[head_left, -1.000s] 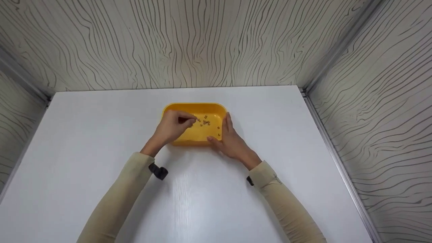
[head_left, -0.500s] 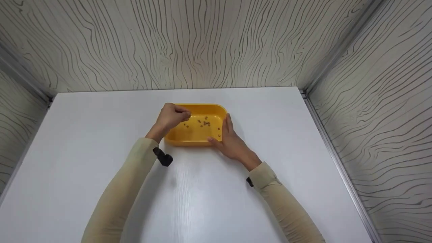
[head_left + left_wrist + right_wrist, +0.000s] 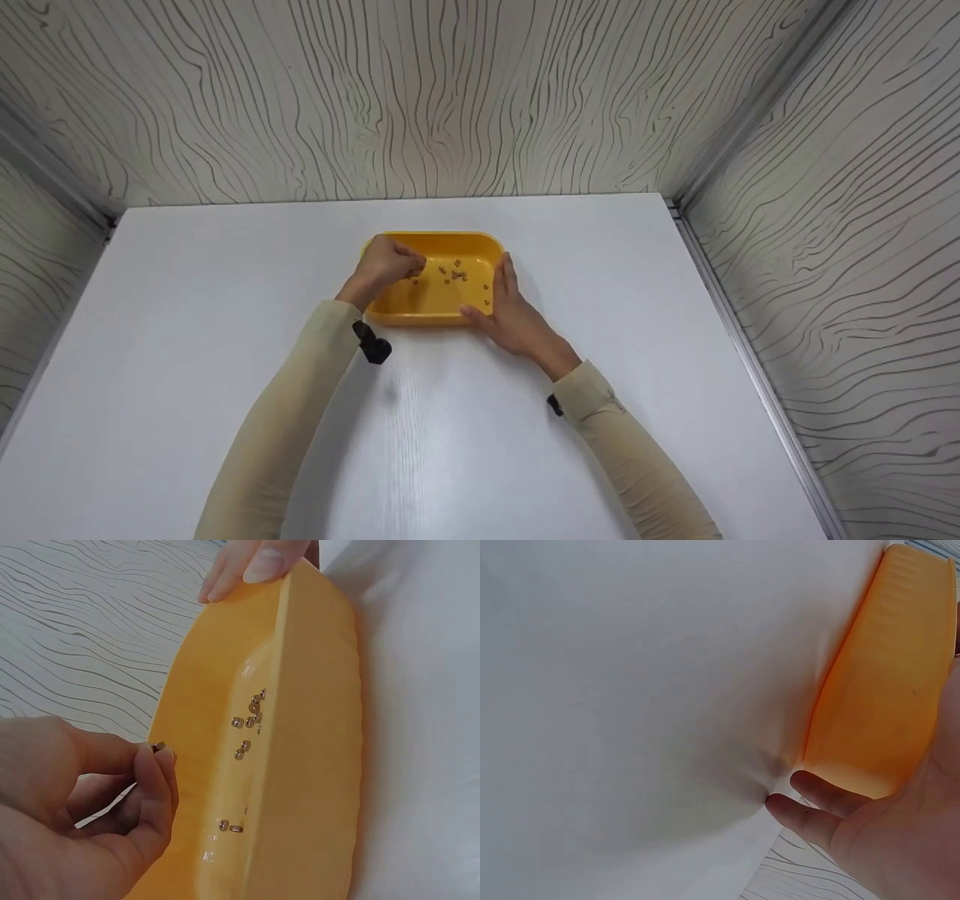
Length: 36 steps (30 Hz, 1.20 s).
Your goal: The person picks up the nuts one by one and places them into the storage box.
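Observation:
A yellow plastic tray (image 3: 420, 319) stands on the white table, with several small shiny metal nuts (image 3: 237, 722) scattered over its floor. Between thumb and fingertips, my left hand (image 3: 387, 262) pinches one small metal nut (image 3: 158, 746), mostly covered by the fingers. That hand is above the left part of the tray. My right hand (image 3: 517, 315) holds the tray at its near right corner, thumb on the front rim and the other fingers along the right side. In the right wrist view, two fingertips of the right hand (image 3: 907, 840) reach past the tray's outer wall.
The white table (image 3: 465, 435) extends around the tray on all sides. Wood-grain patterned panels (image 3: 450, 97) rise behind it and at both sides. A black wrist camera (image 3: 373, 345) sits at the left cuff.
My left hand first drew back up and left from the tray's middle, then shifted slightly down and right, fingertips still pinched. The right hand and tray have hardly moved.

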Each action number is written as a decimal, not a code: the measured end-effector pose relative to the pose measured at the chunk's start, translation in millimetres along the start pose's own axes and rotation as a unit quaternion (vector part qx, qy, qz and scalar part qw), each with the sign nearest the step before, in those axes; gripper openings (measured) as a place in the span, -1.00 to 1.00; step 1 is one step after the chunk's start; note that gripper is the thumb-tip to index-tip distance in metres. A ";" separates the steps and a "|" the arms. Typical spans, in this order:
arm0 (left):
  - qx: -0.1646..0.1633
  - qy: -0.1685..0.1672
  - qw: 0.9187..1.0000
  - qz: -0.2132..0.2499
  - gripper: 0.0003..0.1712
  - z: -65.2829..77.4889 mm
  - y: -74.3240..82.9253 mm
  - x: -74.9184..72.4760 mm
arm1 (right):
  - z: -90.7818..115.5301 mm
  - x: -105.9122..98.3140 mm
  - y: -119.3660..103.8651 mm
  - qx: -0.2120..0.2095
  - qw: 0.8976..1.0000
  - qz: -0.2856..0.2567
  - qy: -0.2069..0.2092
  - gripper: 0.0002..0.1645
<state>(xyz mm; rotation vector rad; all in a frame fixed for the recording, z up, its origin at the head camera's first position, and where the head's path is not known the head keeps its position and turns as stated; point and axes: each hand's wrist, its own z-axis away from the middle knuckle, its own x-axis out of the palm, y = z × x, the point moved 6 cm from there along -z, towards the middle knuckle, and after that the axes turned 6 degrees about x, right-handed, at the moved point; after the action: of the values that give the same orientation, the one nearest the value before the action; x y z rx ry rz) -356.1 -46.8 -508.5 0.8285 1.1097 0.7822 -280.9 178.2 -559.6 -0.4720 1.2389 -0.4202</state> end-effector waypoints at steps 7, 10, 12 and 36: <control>-0.044 0.007 0.999 0.014 -0.74 -1.1 -4.9 -1.5 | 0.1 -1.5 0.0 -0.005 1.000 0.002 0.003 0.44; -0.042 0.008 0.999 0.026 -0.76 0.4 -5.7 -1.5 | -0.1 -1.0 0.8 -0.006 1.000 0.004 0.004 0.43; -0.024 0.008 0.999 0.028 -0.75 1.4 -5.8 -1.9 | -0.1 -0.8 1.4 -0.006 1.000 0.005 0.004 0.41; 0.113 0.041 0.991 -0.065 -0.68 47.5 5.8 -27.7 | -1.9 -3.5 8.6 0.002 0.999 0.026 0.039 0.28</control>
<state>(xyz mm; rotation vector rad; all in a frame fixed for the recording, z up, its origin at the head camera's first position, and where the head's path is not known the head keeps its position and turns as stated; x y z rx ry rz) -318.5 -76.1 -480.6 0.9099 1.3290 0.5924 -283.2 187.0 -562.0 -0.4224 1.3232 -0.3989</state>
